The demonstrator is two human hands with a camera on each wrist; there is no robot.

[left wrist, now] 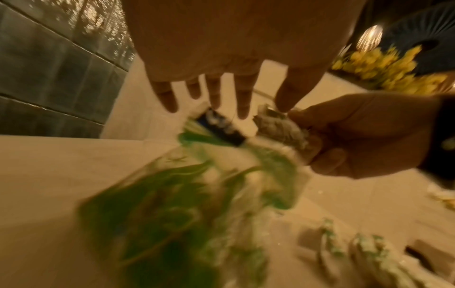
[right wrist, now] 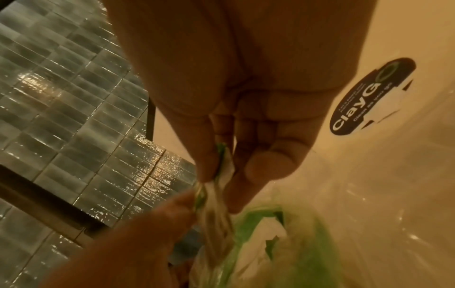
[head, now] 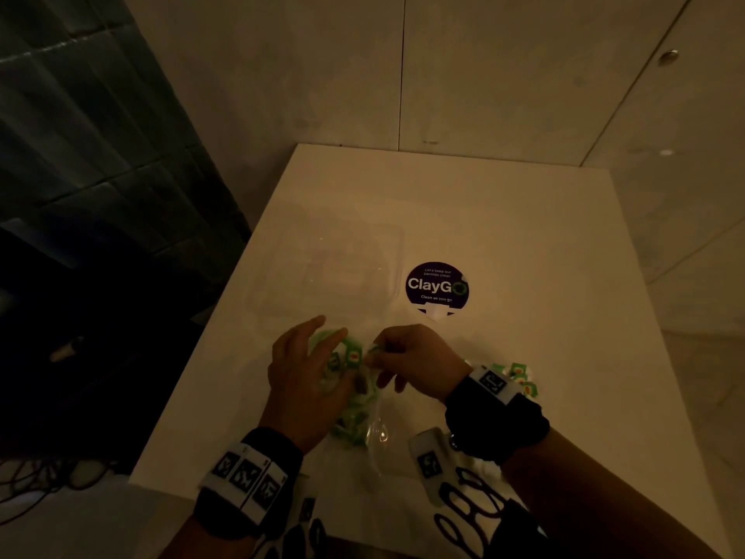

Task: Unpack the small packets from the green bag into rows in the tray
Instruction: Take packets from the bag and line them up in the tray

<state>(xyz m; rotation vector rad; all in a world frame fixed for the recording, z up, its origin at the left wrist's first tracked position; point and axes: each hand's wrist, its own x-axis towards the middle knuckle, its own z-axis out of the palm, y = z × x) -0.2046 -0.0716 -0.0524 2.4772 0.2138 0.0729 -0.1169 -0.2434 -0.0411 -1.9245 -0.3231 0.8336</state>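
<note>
Head view, lower middle of the frame: the left hand (head: 300, 381) lies over the green bag (head: 350, 417) on the white table (head: 524, 244), fingers straight and spread apart. Just right of it, the right hand (head: 415, 361) pinches the bag's gathered top edge between thumb and curled fingers. Above them sits the clear tray (head: 290, 272), faint in the dim light. Small packets (head: 520, 375) lie loose at right.

A crumpled green-and-clear plastic bag (head: 350, 401) of small green packets (head: 354, 355) lies on the white surface (head: 524, 244), just before a clear plastic tray (head: 330, 272); loose packets (head: 520, 377) lie to its right.
</note>
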